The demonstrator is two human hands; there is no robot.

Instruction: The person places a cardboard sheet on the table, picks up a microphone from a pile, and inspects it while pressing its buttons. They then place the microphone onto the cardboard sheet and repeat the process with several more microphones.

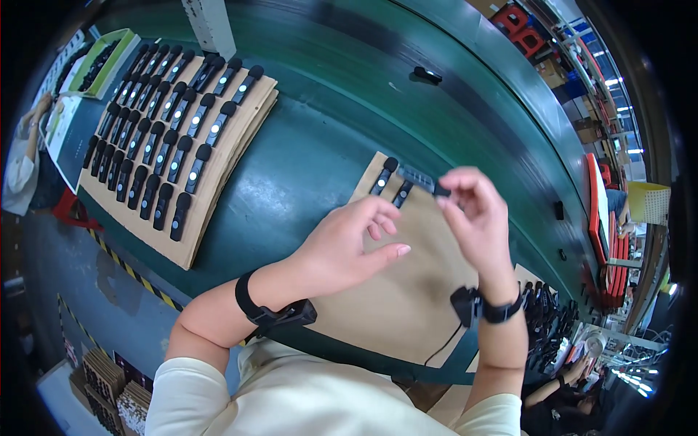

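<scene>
My right hand is curled, with thumb and fingers closed at the end of a small dark clip-on microphone, which is blurred by motion. That microphone is held over the upper edge of a brown cardboard sheet. On the sheet lie a black foam-topped microphone and, beside it, another one partly covered by my hands. Over the sheet's left part hovers my left hand, its fingers loosely bent and the thumb stretched apart. Nothing shows between them. Each wrist wears a black strap with a small device.
At left, a stack of cardboard sheets carries rows of black microphones. A green-rimmed box stands behind it. One dark piece lies on the green conveyor. Many black parts are piled at right. Other people sit at both sides.
</scene>
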